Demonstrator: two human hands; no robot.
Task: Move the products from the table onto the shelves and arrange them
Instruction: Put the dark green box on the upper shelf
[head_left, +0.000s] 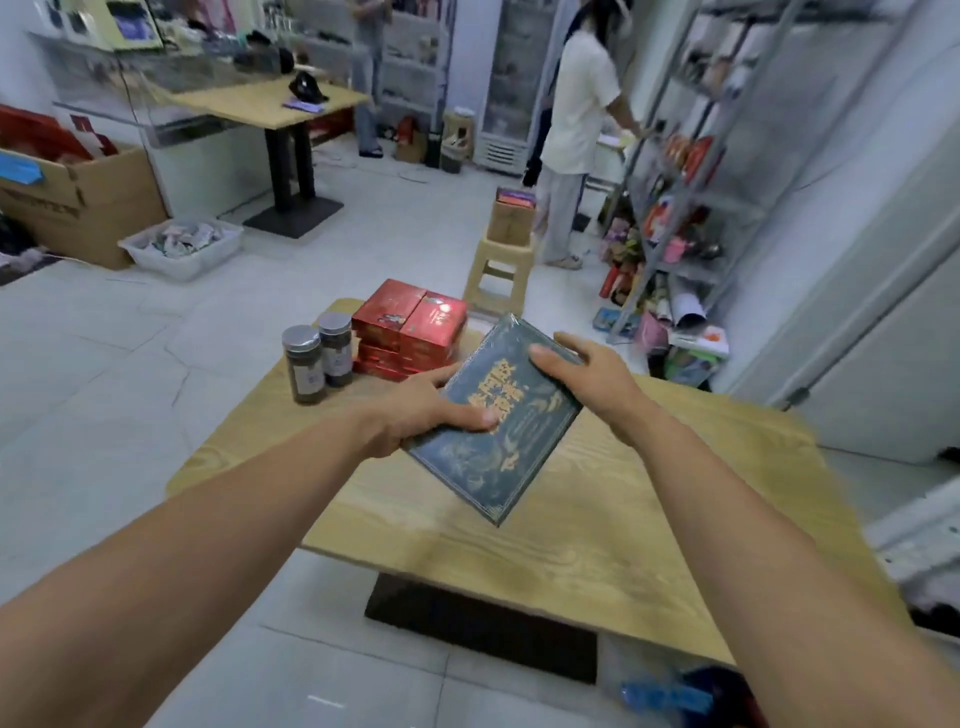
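Note:
A flat dark green box (493, 431) with gold lettering is held tilted above the wooden table (597, 519). My left hand (431, 405) grips its left edge, thumb on top. My right hand (587, 374) holds its far right edge, thumb on the top face. A stack of red boxes (410, 325) stands at the table's far end. Two dark jars (317, 356) with grey lids stand just left of the stack. The metal shelves (691, 171) with colourful products rise at the right.
A beige plastic stool (501, 270) carrying a cardboard box stands beyond the table. A person in a white shirt (576, 114) stands at the shelves. A large carton (78, 202) and a white tub (182, 247) sit on the floor at left.

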